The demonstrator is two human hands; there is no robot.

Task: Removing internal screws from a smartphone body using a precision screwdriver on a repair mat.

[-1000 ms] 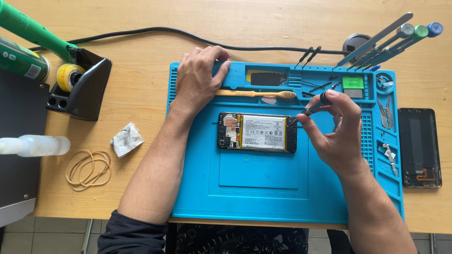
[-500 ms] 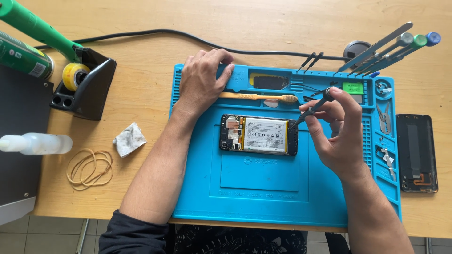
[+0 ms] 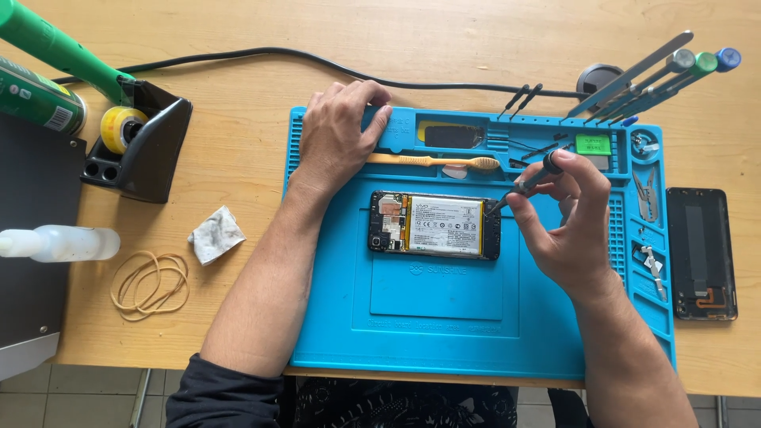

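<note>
An opened phone with its white battery showing lies face down on the blue repair mat. My right hand grips a small black screwdriver, whose tip touches the phone's upper right corner. My left hand rests flat on the mat's upper left part, fingers over a tray slot, just above the phone's left end. An orange brush lies between my left hand and the phone.
The phone's back cover lies right of the mat. Several screwdrivers stand at the top right. A soldering-iron stand, tape roll, clear bottle, rubber bands, crumpled wipe and a black cable sit left.
My right hand and the screwdriver stay at the phone's upper right corner with only slight shifts. My left hand remains resting on the mat.
</note>
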